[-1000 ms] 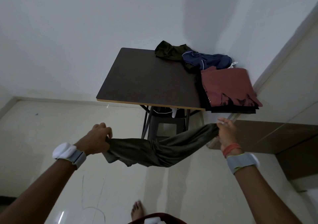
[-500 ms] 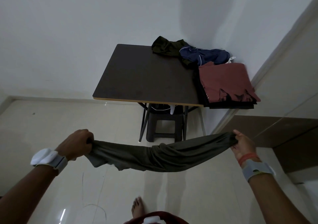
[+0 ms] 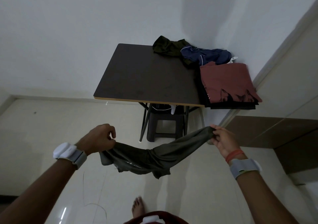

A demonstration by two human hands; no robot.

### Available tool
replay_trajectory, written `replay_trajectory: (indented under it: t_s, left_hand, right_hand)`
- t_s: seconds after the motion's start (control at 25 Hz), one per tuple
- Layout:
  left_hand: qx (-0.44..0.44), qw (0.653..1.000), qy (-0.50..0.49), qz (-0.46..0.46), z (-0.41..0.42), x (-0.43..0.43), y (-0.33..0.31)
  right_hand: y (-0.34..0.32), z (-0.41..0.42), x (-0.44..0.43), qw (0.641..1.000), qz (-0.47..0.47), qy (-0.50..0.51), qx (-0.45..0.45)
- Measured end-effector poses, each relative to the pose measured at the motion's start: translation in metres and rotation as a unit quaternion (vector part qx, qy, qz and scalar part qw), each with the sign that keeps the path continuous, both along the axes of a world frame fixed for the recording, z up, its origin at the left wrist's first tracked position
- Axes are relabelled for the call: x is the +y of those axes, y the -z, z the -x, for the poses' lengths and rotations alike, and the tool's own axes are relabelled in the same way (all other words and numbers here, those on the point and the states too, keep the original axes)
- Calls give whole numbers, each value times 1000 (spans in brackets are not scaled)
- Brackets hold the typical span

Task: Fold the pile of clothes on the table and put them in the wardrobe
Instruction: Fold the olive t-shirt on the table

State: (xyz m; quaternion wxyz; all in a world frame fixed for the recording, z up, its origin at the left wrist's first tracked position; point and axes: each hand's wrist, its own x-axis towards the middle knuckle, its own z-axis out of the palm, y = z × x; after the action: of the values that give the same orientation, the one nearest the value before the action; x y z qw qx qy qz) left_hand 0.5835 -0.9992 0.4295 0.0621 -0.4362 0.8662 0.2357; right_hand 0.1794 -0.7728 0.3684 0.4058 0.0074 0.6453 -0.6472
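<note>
The left hand [image 3: 99,138] is curled tight round one end of the olive-green garment [image 3: 151,156]. The right hand [image 3: 223,140] pinches the other end — the soft cloth hangs between them, bunched and twisted.

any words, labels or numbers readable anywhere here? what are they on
Nothing here can be read.
Pale print on the olive garment: blurred, unreadable.
Dark graphic on the maroon shirt: a picture, no legible words.
White tag by the blue garment: too small to read.
</note>
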Motion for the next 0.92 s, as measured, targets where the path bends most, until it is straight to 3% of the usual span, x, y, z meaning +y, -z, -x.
replay_trajectory:
  t_s: [0.08, 0.2, 0.4, 0.56, 0.68, 0.76, 0.92]
  left_hand:
    - [5, 1000, -1, -24, 6, 4, -8]
    - [94, 994, -25, -46, 16, 12, -32]
    - [232, 971, -18, -47, 36, 29, -82]
    - [295, 953, 38, -64, 59, 44, -120]
    - [305, 945, 84, -82, 75, 51, -141]
    - [306, 939, 106, -111, 82, 54, -145]
    - [311, 929, 133, -150, 93, 61, -147]
  right_hand:
    - [0, 4, -4, 999, -17, 36, 24]
    - [16, 14, -3, 992, -76, 78, 59]
    - [56, 4, 4, 948, -279, 20, 153]
    - [62, -34, 6, 929, -346, -71, 108]
    - [62, -73, -2, 936, -299, -164, 83]
    - [58, -96, -15, 940, -219, -235, 118]
    - [16, -142, -47, 911, -45, -385, 142]
